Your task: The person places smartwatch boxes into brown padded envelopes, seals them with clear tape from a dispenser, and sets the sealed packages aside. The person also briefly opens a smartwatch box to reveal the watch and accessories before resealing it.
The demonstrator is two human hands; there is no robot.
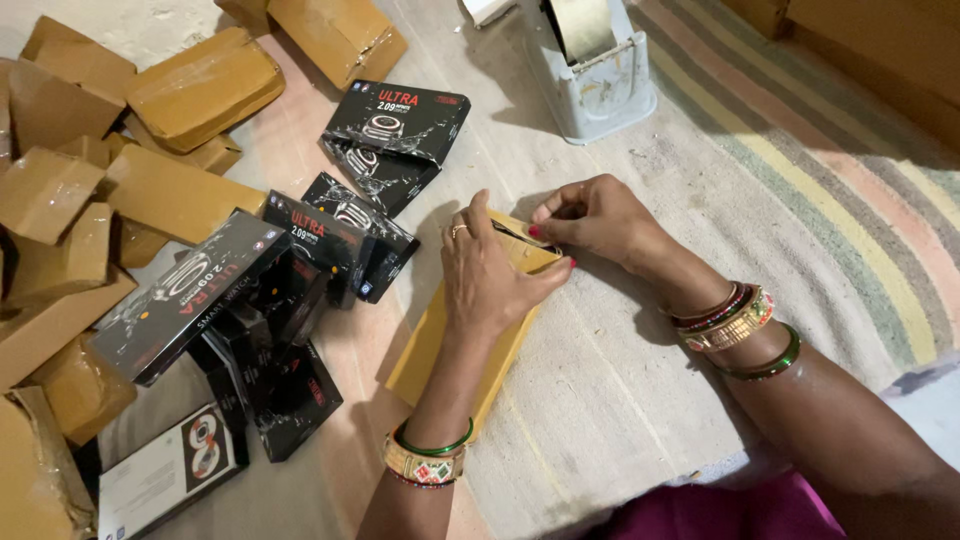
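Left hand point(487, 275) presses flat, fingers spread, on yellow envelope point(432, 350); right hand point(595, 215) pinches its flap edge just beyond. Black boxes point(300, 250) lie left of the grip.

Envelope point(450, 345) lies flat on the striped mat point(760, 200), centre of view. Left hand point(490, 275) rests on its upper part; right hand point(600, 215) at its top right corner, touching the flap. Tape dispenser point(590, 75) stands behind the hands, apart. Boxed smartwatches point(290, 270) piled left of the envelope. Wrapped parcels point(110, 150) heaped farther left and behind the boxes.
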